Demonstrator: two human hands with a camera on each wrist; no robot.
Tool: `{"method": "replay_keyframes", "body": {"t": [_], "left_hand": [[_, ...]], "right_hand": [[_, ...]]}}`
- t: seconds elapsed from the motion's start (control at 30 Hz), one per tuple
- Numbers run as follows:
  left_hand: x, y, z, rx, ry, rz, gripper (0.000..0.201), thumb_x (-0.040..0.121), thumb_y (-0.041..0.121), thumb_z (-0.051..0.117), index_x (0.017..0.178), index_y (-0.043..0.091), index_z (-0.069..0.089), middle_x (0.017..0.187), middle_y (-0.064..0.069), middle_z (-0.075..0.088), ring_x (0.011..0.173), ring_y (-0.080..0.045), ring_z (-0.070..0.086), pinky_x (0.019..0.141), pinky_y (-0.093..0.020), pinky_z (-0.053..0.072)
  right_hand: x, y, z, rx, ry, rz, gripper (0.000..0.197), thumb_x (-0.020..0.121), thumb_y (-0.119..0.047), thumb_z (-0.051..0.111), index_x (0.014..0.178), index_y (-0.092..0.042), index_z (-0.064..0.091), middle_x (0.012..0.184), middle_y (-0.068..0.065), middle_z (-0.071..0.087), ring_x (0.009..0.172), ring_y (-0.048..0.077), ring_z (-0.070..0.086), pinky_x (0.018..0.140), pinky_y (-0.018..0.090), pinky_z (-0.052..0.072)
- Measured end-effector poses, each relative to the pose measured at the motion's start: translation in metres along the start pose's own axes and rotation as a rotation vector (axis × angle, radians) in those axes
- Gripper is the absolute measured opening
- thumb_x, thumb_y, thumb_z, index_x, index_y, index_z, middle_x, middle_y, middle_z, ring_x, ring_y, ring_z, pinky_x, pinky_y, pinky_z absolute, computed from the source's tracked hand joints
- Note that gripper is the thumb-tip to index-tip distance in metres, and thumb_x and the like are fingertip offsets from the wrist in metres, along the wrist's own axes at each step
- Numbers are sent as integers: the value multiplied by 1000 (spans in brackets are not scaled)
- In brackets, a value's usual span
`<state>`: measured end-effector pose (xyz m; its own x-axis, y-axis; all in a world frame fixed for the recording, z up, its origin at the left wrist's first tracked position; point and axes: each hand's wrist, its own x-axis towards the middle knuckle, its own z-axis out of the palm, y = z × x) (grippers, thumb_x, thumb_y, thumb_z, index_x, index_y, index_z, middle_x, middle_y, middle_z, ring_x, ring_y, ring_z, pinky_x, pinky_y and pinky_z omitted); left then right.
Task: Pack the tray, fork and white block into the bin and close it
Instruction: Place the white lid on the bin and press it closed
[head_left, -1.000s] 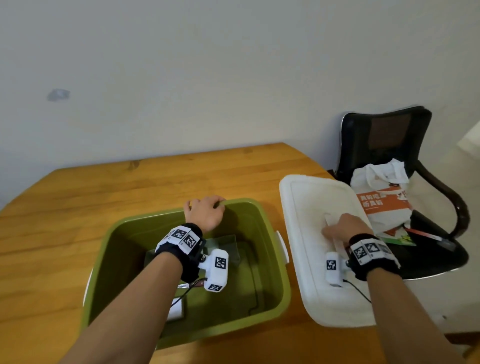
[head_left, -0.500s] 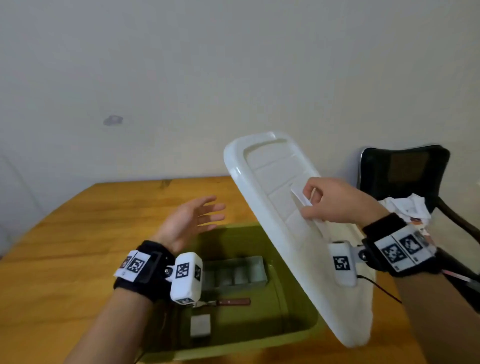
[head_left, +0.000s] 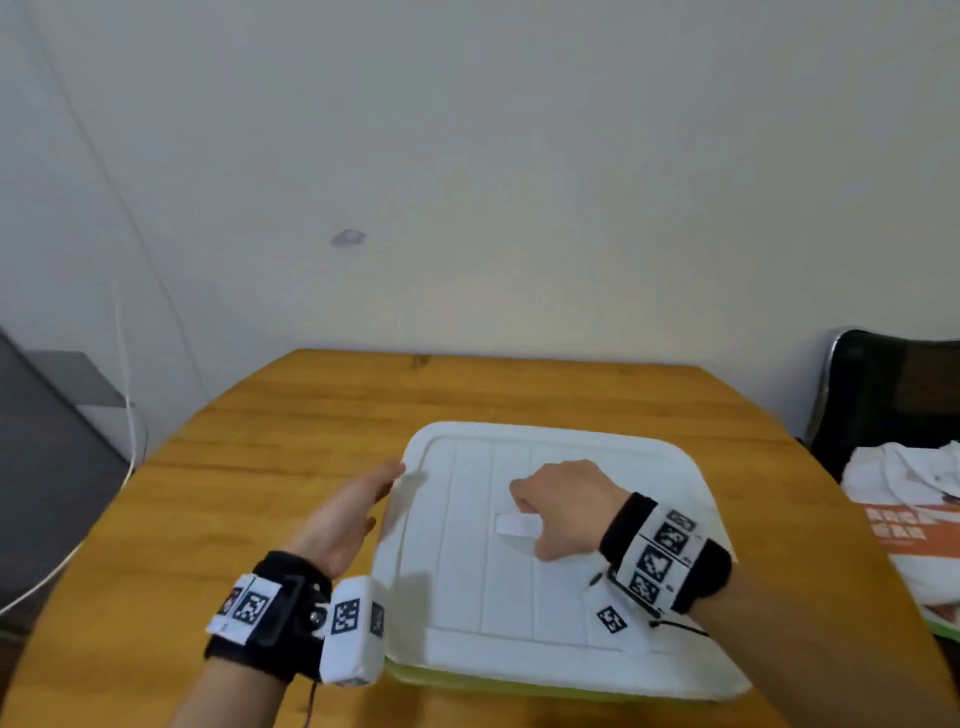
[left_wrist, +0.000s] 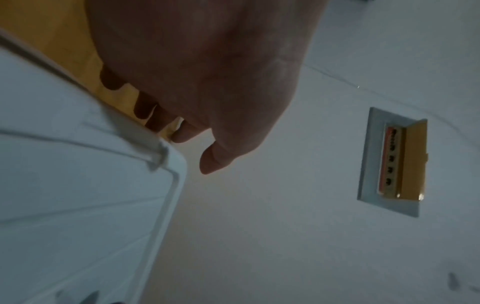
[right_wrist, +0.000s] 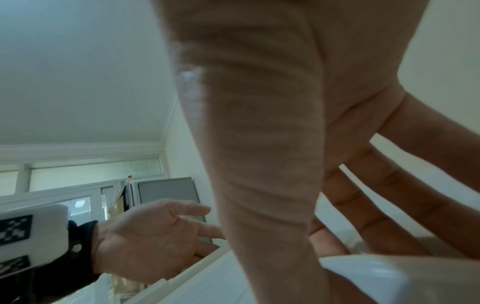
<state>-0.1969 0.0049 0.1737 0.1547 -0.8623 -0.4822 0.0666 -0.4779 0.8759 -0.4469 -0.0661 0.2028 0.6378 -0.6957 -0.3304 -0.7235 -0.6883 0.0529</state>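
The white lid (head_left: 467, 545) lies flat over the green bin (head_left: 467, 688), of which only a strip of the front rim shows. My right hand (head_left: 558, 506) grips the lid's white handle (head_left: 514, 524) at the lid's middle, fingers curled round it. My left hand (head_left: 353, 509) is flat, its straight fingers along the lid's left edge near the far left corner; the left wrist view shows those fingers (left_wrist: 155, 119) beside the lid's corner (left_wrist: 179, 164). The tray, fork and white block are hidden under the lid.
The bin stands on a round wooden table (head_left: 260, 467) against a pale wall. A black chair (head_left: 893, 395) at the right holds a white bag with orange print (head_left: 904, 499). A grey cabinet (head_left: 47, 467) stands at the left.
My right hand has swung the lid from tilted in the air down flat onto the bin. My left hand went from hovering over the bin to the lid's left edge.
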Motion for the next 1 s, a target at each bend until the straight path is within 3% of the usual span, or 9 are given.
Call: {"method": "replay_keyframes", "body": {"t": [0.03,0.1,0.17,0.3,0.53,0.63,0.8,0.9,1.0], "left_hand": [[-2,-5,4,21,-6,-16,64,91,46,57,148,20,47,146,7,51,135,-13,45,114,-39,31],[-2,-14,10,28,-9,-29,44,99,32,52,142,22,52,131,5,62,116,-14,59,90,-31,47],[-2,-18,15,26,-4,-50,29,102,22,48,128,25,59,112,2,72,100,-18,69,76,-32,53],[6,-33,8,79,7,-60,45,96,20,52,142,23,50,116,-7,75,103,-31,72,89,-49,57],[15,-46,3,76,18,-102,53,96,23,63,145,33,46,113,-4,76,96,-29,75,80,-43,59],[11,-45,-1,139,57,-123,48,91,31,69,136,30,54,108,-4,78,94,-28,75,77,-41,60],[6,-45,-2,293,66,-98,47,81,41,77,113,7,70,93,-7,80,81,-25,76,72,-39,62],[6,-46,-2,336,123,-72,54,79,43,79,97,-7,69,94,-24,75,76,-28,71,75,-45,60],[4,-44,2,386,170,-46,42,78,42,79,82,3,65,77,-26,68,65,-25,61,62,-36,53]], "right_hand": [[3,-4,5,-11,-16,-10,31,77,-30,70,94,-23,45,71,-8,41,60,16,42,49,28,25],[6,-10,13,-13,-39,-22,32,78,-29,71,94,-22,44,72,-8,41,67,20,48,49,28,25],[6,-11,17,6,-44,-20,32,77,-29,71,94,-23,44,76,-6,45,72,22,50,50,28,27],[3,-9,20,80,-49,2,33,76,-26,71,103,-20,54,90,-1,59,75,23,54,53,29,30],[-1,-4,23,124,-73,34,35,79,-23,70,110,-18,57,98,-1,59,82,22,54,59,31,34],[0,-1,25,150,-70,30,33,78,-21,70,108,-18,58,102,0,61,84,21,54,55,28,31],[-1,9,34,221,-56,36,29,75,-20,72,99,-22,56,95,-5,59,88,22,58,55,27,31],[-2,15,39,285,-56,43,29,74,-21,74,94,-27,53,82,-14,48,81,16,51,55,25,30],[-2,16,38,312,-51,40,30,75,-19,74,98,-25,57,86,-14,50,82,15,52,57,25,34]]}}
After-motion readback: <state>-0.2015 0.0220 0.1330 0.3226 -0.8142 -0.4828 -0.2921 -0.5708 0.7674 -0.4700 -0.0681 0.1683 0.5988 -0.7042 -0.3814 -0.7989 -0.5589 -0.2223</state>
